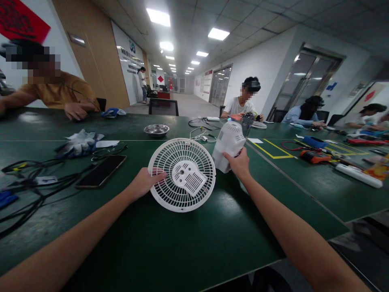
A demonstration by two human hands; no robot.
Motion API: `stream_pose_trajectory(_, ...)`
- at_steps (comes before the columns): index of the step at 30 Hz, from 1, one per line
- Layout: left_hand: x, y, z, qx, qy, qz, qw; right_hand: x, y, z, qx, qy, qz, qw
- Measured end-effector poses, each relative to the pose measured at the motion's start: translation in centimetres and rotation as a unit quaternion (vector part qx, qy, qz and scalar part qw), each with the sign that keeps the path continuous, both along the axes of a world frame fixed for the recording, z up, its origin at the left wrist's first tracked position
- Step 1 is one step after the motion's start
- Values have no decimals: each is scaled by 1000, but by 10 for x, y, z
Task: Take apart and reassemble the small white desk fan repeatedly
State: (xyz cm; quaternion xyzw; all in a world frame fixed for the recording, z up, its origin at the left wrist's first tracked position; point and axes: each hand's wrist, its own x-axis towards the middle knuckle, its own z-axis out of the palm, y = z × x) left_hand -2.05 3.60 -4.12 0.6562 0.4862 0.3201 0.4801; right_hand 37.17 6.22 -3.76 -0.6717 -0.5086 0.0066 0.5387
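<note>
Left hand (145, 184) gripping a white grille (183, 175), right hand (240, 164) a white housing (230, 140), above green tabletop (170, 243) (ceiling lights (158, 17) lit).

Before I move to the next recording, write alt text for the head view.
A person's left grip holds a round white grille by its edge, the right grip a white plastic housing, at a green table. A phone lies at left; a metal bowl sits beyond the grille.
</note>
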Motion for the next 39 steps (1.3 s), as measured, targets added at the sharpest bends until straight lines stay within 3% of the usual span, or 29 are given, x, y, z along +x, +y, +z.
stream_pose_trajectory(8,-1,1,-1,3,-11,7,1000,51,10,-1,29,39,-115,992)
stream_pose_trajectory(17,2,0,5,1,-10,20,1000,61,16,-1,121,13,-95,988)
stream_pose_trajectory(27,1,-5,7,31,-14,0,999,61,13,4,142,-4,-80,987)
stream_pose_trajectory(36,1,-6,9,36,-2,0,999,59,10,14,218,38,-61,973)
stream_pose_trajectory(39,1,-8,11,37,-2,-6,999,53,3,22,248,5,-67,966)
